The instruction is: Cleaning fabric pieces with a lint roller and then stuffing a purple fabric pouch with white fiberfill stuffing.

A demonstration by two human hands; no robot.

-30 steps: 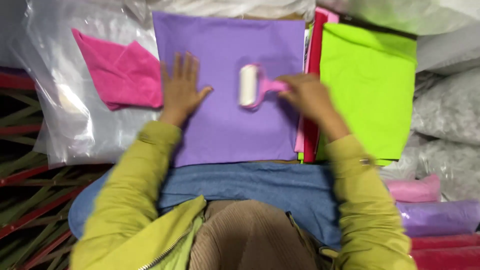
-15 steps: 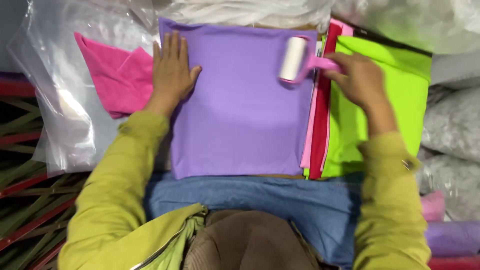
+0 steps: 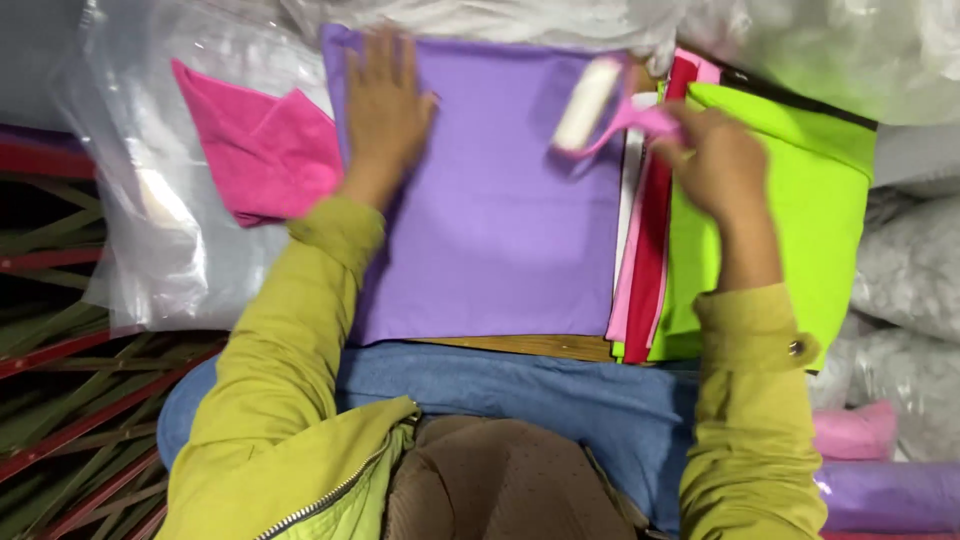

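Since half a second ago the lint roller [image 3: 590,103] has stayed near the purple cloth's [image 3: 500,230] upper right edge, now tilted with its white drum pointing toward 1 o'clock, while a second ago it lay mid-sheet. From the head view, the right hand [image 3: 715,165] is closed around the roller's pink handle, at 3 o'clock from the drum. The left hand [image 3: 385,105] lies flat with fingers spread on the cloth's upper left part, gripping nothing, much as before.

The purple cloth fills the middle of the wooden board [image 3: 520,346], whose edge shows at 6 o'clock. At 3 o'clock it borders stacked pink and red sheets [image 3: 645,270], then a lime green sheet [image 3: 800,210]. At 9 o'clock a crumpled pink cloth [image 3: 260,150] lies on clear plastic [image 3: 150,230]. The cloth's centre and lower half lie open.
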